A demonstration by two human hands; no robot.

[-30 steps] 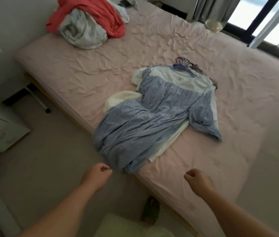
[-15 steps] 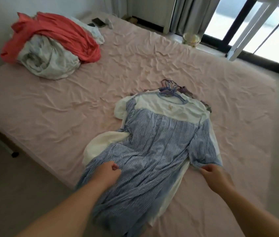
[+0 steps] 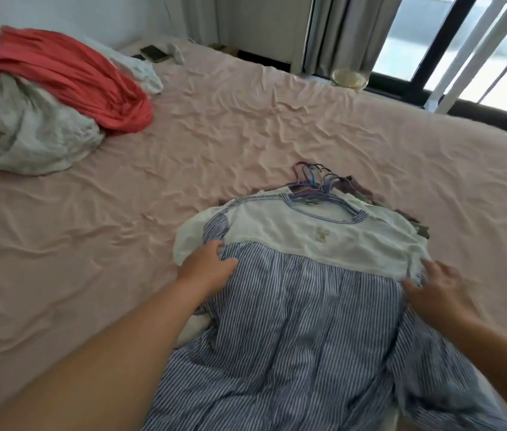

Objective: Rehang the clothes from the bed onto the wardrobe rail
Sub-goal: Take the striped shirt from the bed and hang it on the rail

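Note:
A blue-and-white striped dress with a white yoke (image 3: 305, 309) lies on top of a stack of clothes on the pink bed (image 3: 246, 135). A bunch of purple and blue hangers (image 3: 314, 185) sticks out at the stack's neck end. My left hand (image 3: 207, 269) rests on the dress at its left shoulder, fingers bent over the striped fabric beside the white cloth beneath. My right hand (image 3: 438, 287) lies with spread fingers on the dress's right shoulder seam. The wardrobe rail is out of view.
A heap of red (image 3: 68, 76) and pale grey bedding (image 3: 19, 129) lies at the bed's far left. A dark phone (image 3: 154, 53) rests near the far edge. Behind the bed stand grey curtains (image 3: 348, 32), a window and a glass bowl (image 3: 348, 77).
I have come closer to the bed. Both hands moved up from the dress's hem and sleeve to its shoulders, and the fists have loosened onto the fabric.

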